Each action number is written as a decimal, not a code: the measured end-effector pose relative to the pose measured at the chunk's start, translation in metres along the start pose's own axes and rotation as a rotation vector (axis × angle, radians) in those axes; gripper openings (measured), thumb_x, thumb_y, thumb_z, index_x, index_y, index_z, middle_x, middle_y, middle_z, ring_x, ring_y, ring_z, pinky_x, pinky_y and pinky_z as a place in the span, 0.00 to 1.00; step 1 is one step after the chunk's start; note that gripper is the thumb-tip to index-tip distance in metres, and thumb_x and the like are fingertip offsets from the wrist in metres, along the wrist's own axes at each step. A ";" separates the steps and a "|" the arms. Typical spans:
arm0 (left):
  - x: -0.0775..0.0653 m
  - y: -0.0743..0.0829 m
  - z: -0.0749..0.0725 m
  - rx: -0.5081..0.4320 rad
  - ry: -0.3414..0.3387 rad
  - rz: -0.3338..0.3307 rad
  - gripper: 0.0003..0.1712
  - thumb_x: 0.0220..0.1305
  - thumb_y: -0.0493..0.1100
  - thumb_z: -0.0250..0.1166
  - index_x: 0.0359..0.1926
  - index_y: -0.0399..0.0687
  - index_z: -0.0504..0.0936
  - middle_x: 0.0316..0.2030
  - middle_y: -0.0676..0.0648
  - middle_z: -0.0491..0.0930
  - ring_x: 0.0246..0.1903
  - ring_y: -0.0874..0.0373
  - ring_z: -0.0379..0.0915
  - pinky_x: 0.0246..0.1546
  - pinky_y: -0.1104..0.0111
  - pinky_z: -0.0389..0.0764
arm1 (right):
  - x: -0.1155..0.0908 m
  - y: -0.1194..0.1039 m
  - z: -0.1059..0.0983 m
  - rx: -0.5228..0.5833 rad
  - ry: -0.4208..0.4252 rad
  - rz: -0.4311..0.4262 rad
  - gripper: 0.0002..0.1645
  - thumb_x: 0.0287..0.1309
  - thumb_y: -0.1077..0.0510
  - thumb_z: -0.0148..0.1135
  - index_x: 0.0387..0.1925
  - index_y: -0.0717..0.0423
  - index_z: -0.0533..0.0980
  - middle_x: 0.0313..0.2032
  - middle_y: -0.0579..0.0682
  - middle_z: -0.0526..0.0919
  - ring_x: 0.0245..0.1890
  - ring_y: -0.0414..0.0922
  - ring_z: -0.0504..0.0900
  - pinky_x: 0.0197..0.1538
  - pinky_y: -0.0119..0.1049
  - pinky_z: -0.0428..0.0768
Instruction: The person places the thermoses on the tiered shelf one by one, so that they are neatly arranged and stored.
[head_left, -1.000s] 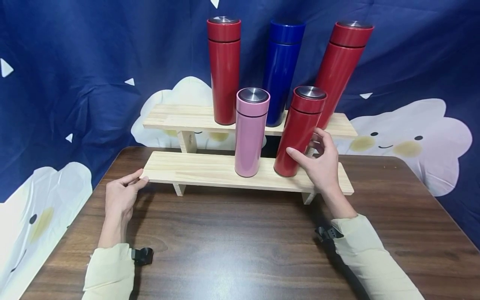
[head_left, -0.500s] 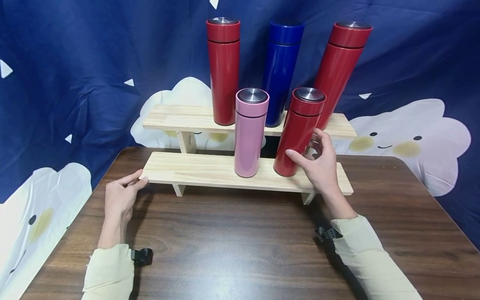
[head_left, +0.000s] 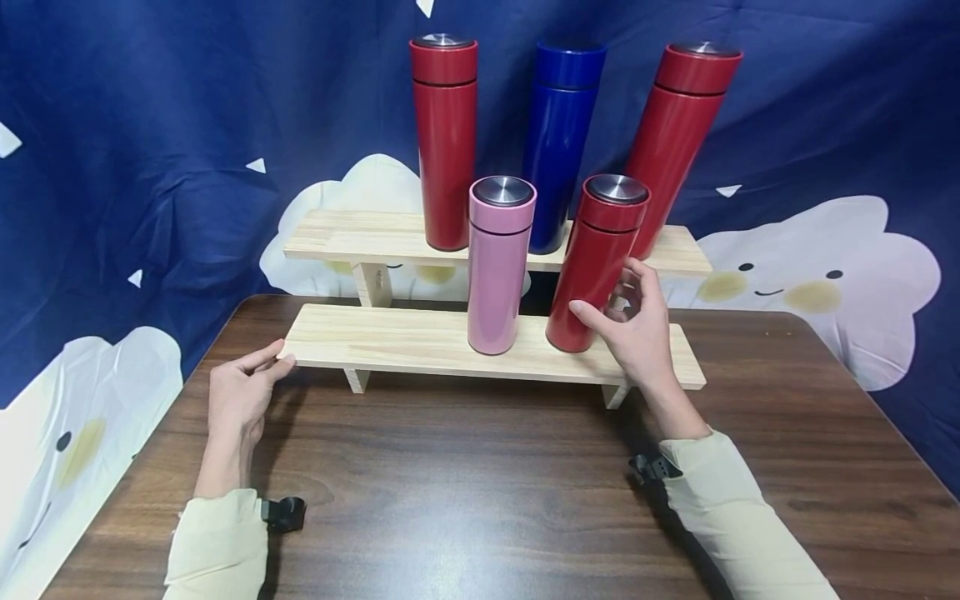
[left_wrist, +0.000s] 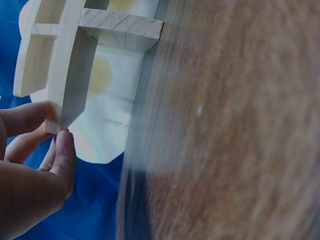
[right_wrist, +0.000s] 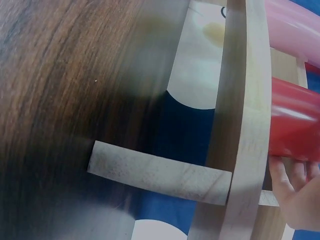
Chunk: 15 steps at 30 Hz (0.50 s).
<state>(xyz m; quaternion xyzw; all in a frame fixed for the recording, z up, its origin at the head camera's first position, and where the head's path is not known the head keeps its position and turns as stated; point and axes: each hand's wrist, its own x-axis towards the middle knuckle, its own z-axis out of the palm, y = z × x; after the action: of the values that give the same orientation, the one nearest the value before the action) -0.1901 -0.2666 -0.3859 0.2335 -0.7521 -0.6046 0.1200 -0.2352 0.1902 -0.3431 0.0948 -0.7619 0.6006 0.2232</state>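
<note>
My left hand pinches the left end of the lower board of a two-tier wooden shelf; in the left wrist view thumb and fingers lie on either side of the board's corner. On the lower tier, my right hand holds a red thermos, thumb across its front and fingers at its right side. The thermos stands on the board. To its left, a pink thermos stands upright on the same tier. In the right wrist view, the red thermos shows beside the fingers.
On the upper tier stand a red thermos at left, a blue thermos in the middle and another red thermos at right, partly behind the held one. The shelf stands on a brown wooden table before a blue cloud-print curtain.
</note>
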 end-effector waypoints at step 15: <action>-0.001 0.001 0.000 0.029 0.003 0.006 0.26 0.66 0.38 0.69 0.65 0.43 0.78 0.67 0.43 0.72 0.66 0.54 0.68 0.64 0.65 0.70 | -0.002 0.003 0.002 0.040 0.017 -0.008 0.42 0.53 0.59 0.76 0.68 0.51 0.66 0.57 0.51 0.75 0.54 0.47 0.76 0.52 0.34 0.81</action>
<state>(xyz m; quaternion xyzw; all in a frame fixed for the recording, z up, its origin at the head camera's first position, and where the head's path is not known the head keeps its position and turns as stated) -0.1893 -0.2660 -0.3844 0.2336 -0.7612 -0.5931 0.1195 -0.2349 0.1885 -0.3467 0.0969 -0.7474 0.6157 0.2302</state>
